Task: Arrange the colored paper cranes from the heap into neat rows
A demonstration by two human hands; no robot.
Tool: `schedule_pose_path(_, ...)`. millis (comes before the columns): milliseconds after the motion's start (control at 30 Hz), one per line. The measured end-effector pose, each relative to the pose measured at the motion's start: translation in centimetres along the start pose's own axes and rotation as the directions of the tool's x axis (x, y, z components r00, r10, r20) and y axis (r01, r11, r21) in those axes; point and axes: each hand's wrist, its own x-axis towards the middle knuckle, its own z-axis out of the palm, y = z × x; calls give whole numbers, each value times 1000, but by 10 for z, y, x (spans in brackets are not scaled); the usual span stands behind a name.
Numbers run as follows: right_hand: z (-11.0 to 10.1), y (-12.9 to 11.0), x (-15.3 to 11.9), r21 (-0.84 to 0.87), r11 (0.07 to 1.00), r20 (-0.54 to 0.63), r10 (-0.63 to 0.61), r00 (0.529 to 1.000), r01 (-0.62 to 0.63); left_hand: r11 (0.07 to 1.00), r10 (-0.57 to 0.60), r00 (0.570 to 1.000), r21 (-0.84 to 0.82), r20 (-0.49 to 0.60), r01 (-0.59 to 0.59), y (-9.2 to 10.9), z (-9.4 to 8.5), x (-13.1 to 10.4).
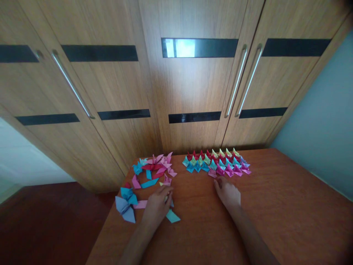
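Observation:
My left hand (157, 206) is closed, fingers curled, low over the loose folded papers on the left of the table; what its fingertips hold is hidden. Partly under it lie a pink strip (141, 204) and a teal piece (173, 216), with a small pink origami piece (167, 180) just beyond. The fingers of my right hand (228, 193) are drawn together at a pale pink origami piece (212, 172), the leftmost of the front row. Beside that piece stand several magenta ones (229, 170). Behind them are rows of blue (197, 167), red and pale yellow (221, 152) pointed pieces.
A blue-grey origami piece (125, 209) and a blue one (128, 195) lie near the left edge of the brown table (198, 228). Pink, red and blue folded papers (154, 163) are heaped at the back left. Wooden wardrobe doors (193, 88) rise behind the table.

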Motion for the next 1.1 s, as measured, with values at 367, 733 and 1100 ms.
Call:
schedule_pose_path(367,5,-12,6,-109,994,-90,-8,996,-2,999,-14,991,-34,-131,10,-30,-19,-36)
schedule_pose_path(733,4,-18,9,-120,993,-85,2,996,-12,997,-71,990,-49,-118,66,-26,-22,-39)
schedule_pose_path(1100,7,-14,-4,-89,996,-37,-13,999,10,995,-90,993,-50,-77,86,-27,-21,-37)
